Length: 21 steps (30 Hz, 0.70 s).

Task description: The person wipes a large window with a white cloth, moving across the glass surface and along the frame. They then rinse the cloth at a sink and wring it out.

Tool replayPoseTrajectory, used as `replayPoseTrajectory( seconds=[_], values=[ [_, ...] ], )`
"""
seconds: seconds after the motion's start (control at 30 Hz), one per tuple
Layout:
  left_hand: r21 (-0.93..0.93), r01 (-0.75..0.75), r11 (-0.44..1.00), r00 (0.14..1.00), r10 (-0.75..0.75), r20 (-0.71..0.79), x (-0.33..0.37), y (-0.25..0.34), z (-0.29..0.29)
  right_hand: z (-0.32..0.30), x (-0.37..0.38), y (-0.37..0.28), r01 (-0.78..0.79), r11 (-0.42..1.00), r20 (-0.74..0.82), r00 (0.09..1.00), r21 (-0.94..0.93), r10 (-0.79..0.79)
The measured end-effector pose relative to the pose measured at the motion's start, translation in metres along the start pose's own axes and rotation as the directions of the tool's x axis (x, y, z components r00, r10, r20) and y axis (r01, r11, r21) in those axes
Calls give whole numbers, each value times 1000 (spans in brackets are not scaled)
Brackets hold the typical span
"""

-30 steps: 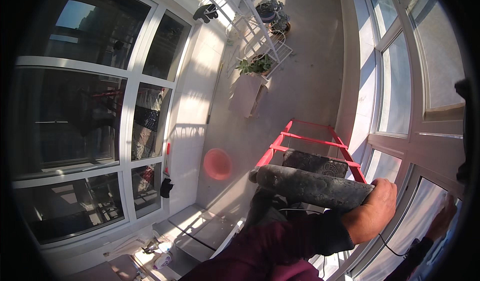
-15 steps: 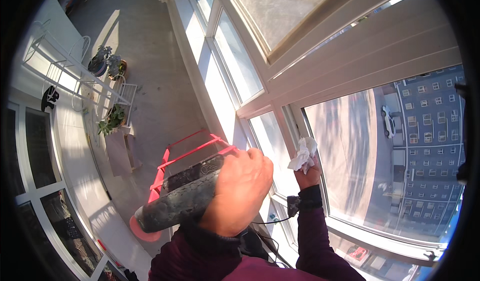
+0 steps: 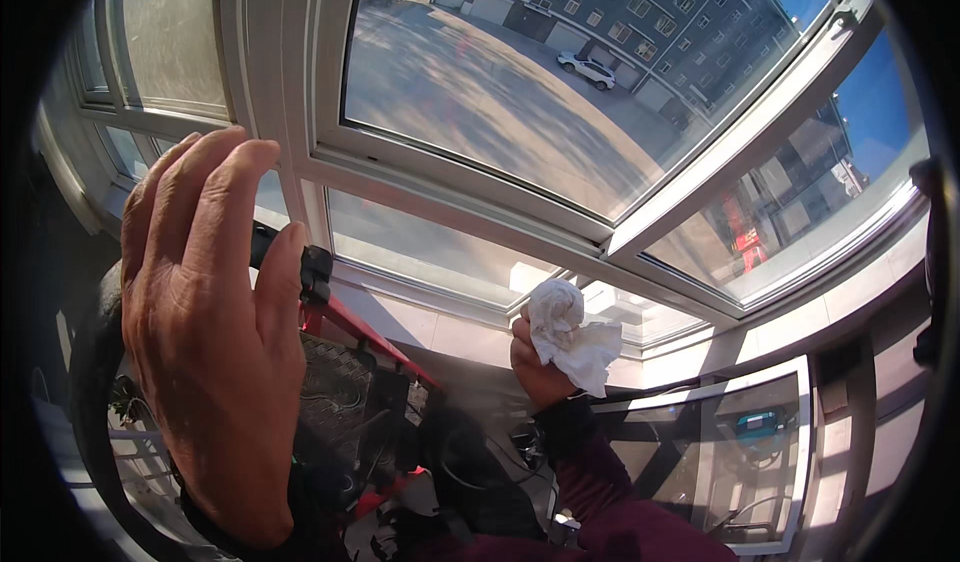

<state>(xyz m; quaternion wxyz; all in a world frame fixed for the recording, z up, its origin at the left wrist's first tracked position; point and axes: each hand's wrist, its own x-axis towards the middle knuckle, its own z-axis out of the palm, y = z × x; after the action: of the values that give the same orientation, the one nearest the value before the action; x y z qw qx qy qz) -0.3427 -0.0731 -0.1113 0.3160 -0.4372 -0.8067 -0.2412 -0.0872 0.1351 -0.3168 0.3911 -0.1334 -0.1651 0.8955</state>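
My left hand (image 3: 215, 332) is raised close in front, its fingers stretched upward and the thumb apart. It holds nothing that I can see. Behind it a black padded rail (image 3: 90, 392) curves round, partly hidden by the hand; whether they touch I cannot tell. My right hand (image 3: 538, 367) is closed on a crumpled white wipe (image 3: 575, 337), cloth or paper, below the window frame (image 3: 470, 187). Under my left hand is a red stepladder (image 3: 375, 337) with a dark ridged tread (image 3: 335, 382).
Large window panes (image 3: 540, 92) fill the front, with a street, a white car and a dark building outside. A white-framed panel (image 3: 800, 442) lies low at the right, with a teal object (image 3: 760, 424) showing through or on it. A pale sill (image 3: 420, 327) runs under the windows.
The view has swung to the right toward the windows. My left hand has let go of the dark padded rail and opened. My right hand still holds the white wipe, now lower in view.
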Motion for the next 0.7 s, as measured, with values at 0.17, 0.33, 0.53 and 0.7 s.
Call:
replayPoseTrajectory(
  seconds=[0.17,0.33,0.53,0.7],
  values=[
    [-759,-95,644,957,269,109,-191,95,6,-116,-178,13,70,941,145,982,330,-124],
    [-920,287,267,570,724,388,-302,149,-9,-163,-360,21,170,911,-48,985,377,-164],
    [-717,657,232,134,900,414,-408,226,-42,-154,-509,54,267,860,-362,823,-434,-438],
    [-784,526,330,20,917,400,-448,282,-65,-145,-571,57,128,714,-422,730,-688,-537]
  ],
)
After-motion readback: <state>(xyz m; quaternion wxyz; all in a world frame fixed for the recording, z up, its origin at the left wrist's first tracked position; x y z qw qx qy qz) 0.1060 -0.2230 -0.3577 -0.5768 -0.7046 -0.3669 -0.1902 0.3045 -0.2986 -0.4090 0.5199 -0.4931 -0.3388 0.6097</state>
